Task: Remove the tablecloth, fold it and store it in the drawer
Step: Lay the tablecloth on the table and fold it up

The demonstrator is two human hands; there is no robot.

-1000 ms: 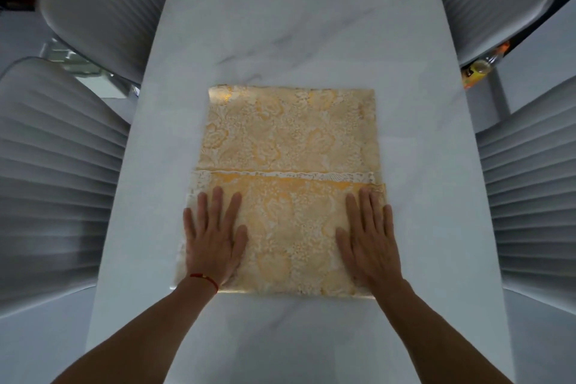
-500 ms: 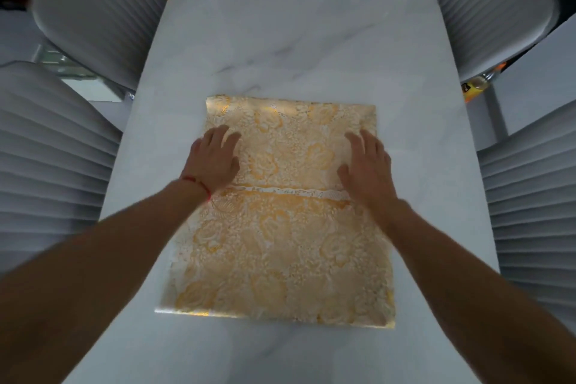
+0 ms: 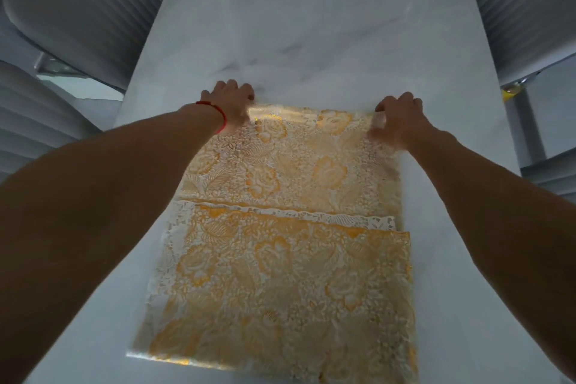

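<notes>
A gold and white lace-patterned tablecloth lies folded into a rectangle on the white marble table. A scalloped lace hem crosses its middle from left to right. My left hand, with a red string at the wrist, has its fingers curled over the cloth's far left corner. At the far right corner my right hand pinches the far edge, which is slightly lifted there. No drawer is in view.
Grey ribbed chairs stand along both long sides of the table: two on the left and two on the right. A small yellow object sits on the floor at the right. The table stretches away beyond the cloth.
Both hands slid from the near half of the cloth, across its middle, to the far edge, where their fingers closed on the far corners. The view moved closer over the cloth.
</notes>
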